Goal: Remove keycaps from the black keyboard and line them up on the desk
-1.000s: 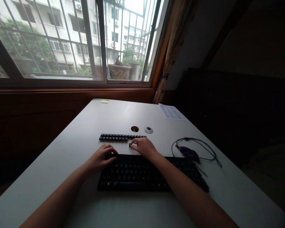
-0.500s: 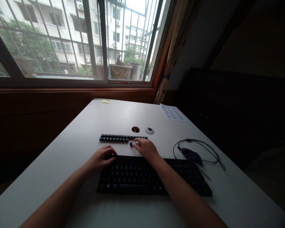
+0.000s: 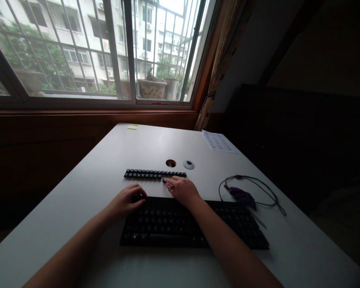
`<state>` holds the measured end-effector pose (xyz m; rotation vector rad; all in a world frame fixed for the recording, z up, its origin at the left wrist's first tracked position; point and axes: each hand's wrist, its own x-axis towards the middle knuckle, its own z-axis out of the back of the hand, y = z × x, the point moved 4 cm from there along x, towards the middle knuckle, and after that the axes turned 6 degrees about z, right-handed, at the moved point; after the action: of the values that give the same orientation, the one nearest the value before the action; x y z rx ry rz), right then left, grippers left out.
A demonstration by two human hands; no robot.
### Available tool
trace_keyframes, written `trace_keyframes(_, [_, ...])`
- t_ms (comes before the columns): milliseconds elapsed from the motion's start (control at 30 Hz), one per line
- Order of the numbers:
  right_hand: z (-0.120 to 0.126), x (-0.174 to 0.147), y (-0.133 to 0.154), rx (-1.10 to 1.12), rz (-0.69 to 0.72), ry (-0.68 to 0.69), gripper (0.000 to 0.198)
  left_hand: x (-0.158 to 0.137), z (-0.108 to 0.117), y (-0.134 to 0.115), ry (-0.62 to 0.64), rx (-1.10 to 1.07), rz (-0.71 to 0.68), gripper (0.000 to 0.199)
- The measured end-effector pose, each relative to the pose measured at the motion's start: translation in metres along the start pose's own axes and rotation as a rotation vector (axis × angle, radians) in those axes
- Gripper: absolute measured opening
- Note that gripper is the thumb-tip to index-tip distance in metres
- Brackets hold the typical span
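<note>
The black keyboard (image 3: 165, 238) lies in front of me, its upper-left keys hidden by my left hand. My left hand (image 3: 130, 200) is curled round its top-left corner, thumb and fingers closed on the edge. Beyond the keyboard, my right hand (image 3: 183, 190) reaches over it, with a small wire keycap puller (image 3: 169, 187) held in the fingers. The index fingertip touches a loose black keycap (image 3: 164, 180) on the table. Just behind it stand two rows of removed keycaps (image 3: 144, 174), the nearer row ending close to that keycap.
On the white table (image 3: 87, 176), a round cable hole (image 3: 171, 163) and its grey cover (image 3: 189, 164) lie past the keycaps. To the right are a coiled black cable (image 3: 270, 190) and a dark purple cloth (image 3: 242, 196). Printed paper (image 3: 220, 142) and yellow notes (image 3: 132, 127) lie at the back.
My right index finger has come down onto the loose keycap, which now sits slightly nearer the keycap row. The wire puller has swung lower under the fingers. My left hand holds its place.
</note>
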<state>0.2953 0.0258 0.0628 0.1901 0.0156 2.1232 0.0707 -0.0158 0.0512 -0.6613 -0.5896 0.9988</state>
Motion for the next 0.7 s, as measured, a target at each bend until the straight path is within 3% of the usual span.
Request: trace_keyframes(700, [-0.0015,0.0024,-0.0012,0.038,-0.054,0.054,0.047,0.0000,-0.0004,-0.0046,-0.004,0.020,0.001,0.008])
